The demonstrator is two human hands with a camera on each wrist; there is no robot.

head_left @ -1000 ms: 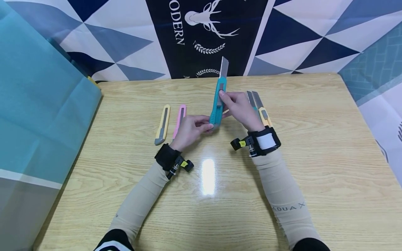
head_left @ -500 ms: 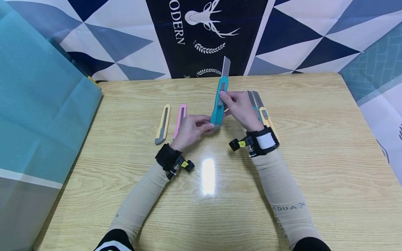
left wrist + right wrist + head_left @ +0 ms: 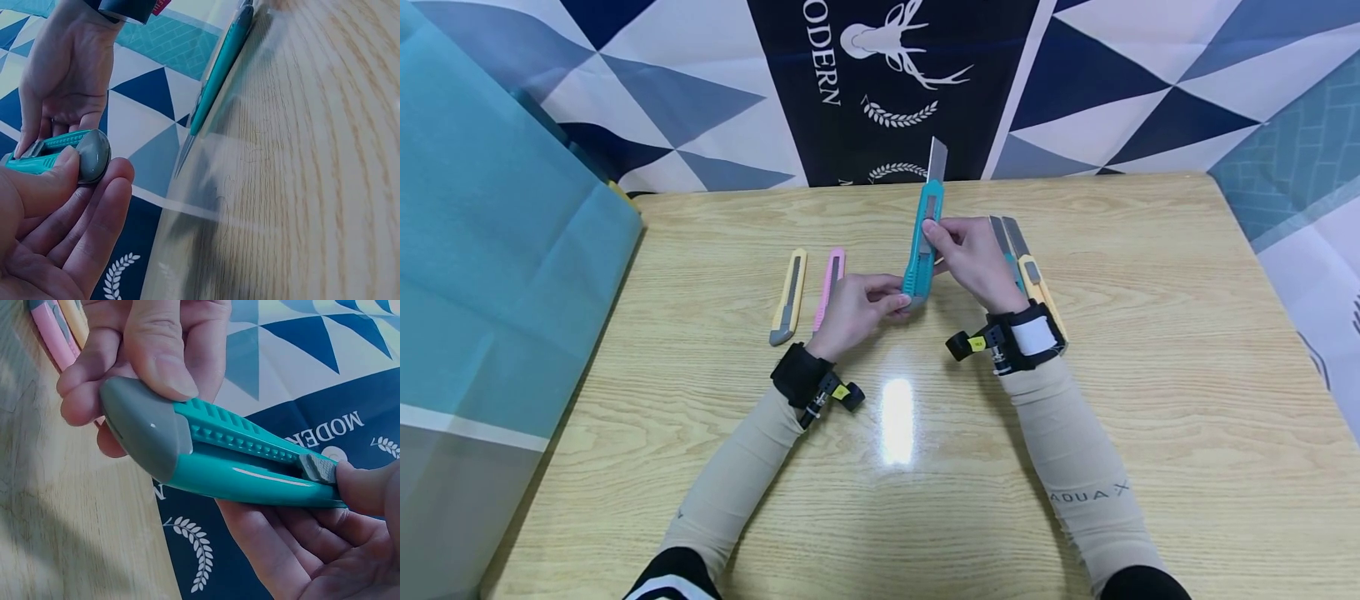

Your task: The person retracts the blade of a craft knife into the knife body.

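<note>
A teal utility knife [image 3: 929,200] is held up above the table, its blade [image 3: 937,160] extended and pointing away from me. My left hand [image 3: 857,308] pinches the grey end cap [image 3: 140,428] between thumb and fingers. Farther up the handle, my right hand [image 3: 981,258] grips the knife, thumb at the grey slider [image 3: 319,469] and fingers underneath. In the right wrist view the handle's slot shows between the two hands. Blade and front of the handle are hidden in both wrist views.
Left of my hands lie a yellow utility knife [image 3: 789,292] and a pink one [image 3: 832,283], partly covered by my left hand. Beside my right wrist lie another teal knife [image 3: 1009,262] and a yellow knife [image 3: 1033,279], blades out. Patterned cloth [image 3: 700,100] hangs behind the wooden table [image 3: 1150,333].
The held knife and my right wrist have shifted very slightly, and more of the yellow knife shows behind that wrist. Both hands keep the same grip.
</note>
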